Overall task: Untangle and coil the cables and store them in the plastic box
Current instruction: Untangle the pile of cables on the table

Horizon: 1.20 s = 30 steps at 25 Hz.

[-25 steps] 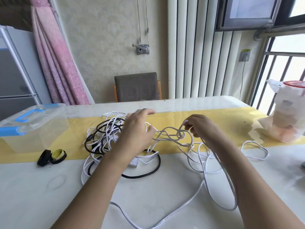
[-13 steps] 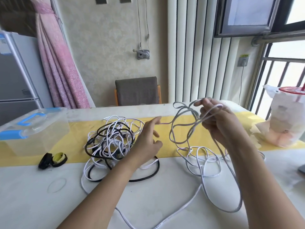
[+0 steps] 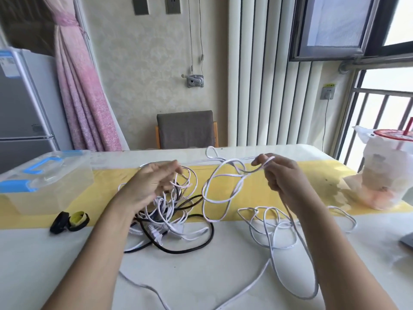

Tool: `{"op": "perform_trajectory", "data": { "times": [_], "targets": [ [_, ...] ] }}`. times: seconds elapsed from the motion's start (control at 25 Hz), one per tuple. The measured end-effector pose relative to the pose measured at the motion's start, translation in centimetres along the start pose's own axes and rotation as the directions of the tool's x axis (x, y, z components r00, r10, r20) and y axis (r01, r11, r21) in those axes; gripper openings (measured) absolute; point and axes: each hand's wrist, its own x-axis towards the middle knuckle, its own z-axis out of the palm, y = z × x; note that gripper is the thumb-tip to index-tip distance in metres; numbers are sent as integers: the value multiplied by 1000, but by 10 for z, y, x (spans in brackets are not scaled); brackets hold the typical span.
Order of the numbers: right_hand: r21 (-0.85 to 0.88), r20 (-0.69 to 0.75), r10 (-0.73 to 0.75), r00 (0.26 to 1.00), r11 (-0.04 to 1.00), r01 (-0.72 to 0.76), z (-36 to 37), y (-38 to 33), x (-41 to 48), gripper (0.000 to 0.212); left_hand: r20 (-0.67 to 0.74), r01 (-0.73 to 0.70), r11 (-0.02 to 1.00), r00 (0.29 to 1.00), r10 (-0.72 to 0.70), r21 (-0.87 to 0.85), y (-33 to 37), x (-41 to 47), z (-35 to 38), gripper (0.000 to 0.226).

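Untangling is the step in hand, and none of the coiling or storing has begun. The right grip is raised above the surface, thumb and fingers clamped on a bend of the white cable, whose lifted loops hang down towards the yellow runner while more of it trails in slack loops on the near right. The left grip hovers over the main tangle, fingers curled among white strands; blur hides whether it is clamped on any. A black cable is wound through that heap. The plastic box sits at the far left, lid on, well apart from the cables. Next, I judge, the lifted loops must be drawn free of the heap, with the left grip holding the tangle down so it does not drag.
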Motion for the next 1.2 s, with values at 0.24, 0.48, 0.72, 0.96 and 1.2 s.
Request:
{"op": "perform_trajectory", "data": {
  "times": [0.24,0.48,0.72,0.96,1.2],
  "targets": [
    [-157,-213,-236,948,966,205,16,-3,-2,27,-583,-256,956,758,292,145,-5,7,-9,27],
    [48,-636,-69,768,990,129,-26,-6,6,25,-913,-293,952,360,193,86,-1,0,-53,32],
    [80,-382,-63,922,992,101,-2,-5,-1,29,-597,135,607,439,672,783,-17,-2,-25,51],
    [241,195,-79,978,970,30,23,-24,-15,21,291,-509,370,812,507,777,-33,-12,100,69],
    [350,45,-10,999,937,-7,2,-24,-7,33,128,-128,679,991,50,723,-49,-7,87,12]
  ]
}}
